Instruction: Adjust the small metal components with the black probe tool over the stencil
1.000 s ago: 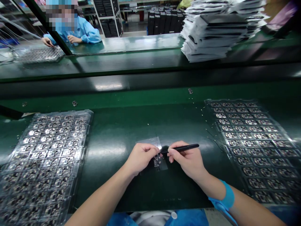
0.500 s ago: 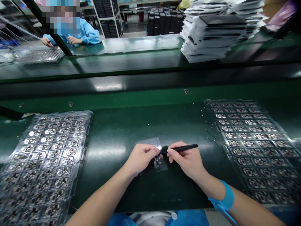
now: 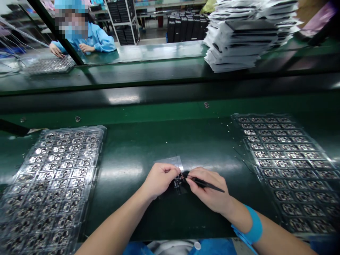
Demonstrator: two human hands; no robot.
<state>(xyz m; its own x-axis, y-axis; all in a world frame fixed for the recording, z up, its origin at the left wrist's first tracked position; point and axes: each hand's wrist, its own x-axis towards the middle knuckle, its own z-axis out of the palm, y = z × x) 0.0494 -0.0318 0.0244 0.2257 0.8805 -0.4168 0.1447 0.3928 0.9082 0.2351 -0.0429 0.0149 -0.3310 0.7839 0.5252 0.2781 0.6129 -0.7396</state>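
My left hand [image 3: 159, 180] rests on a clear plastic film [image 3: 172, 162] and pinches its edge at the fingertips, close to a small dark circuit board [image 3: 176, 183]. My right hand [image 3: 208, 189] grips slim black tweezers [image 3: 207, 185], their tips at the board and touching or nearly touching my left fingertips. My fingers hide part of the board and film. A blue band [image 3: 253, 226] circles my right wrist.
Clear trays of circuit boards lie on the green bench on both sides: one left [image 3: 98, 152], one right [image 3: 261, 115]. Small loose parts [image 3: 206, 105] sit farther back. Beyond, a blue-gowned co-worker [image 3: 87, 40] and stacked white packets [image 3: 239, 44] stand.
My right hand has dropped closer to the board and turned, swinging the tweezers' rear end from up-right to down-right. The view has tilted slightly.
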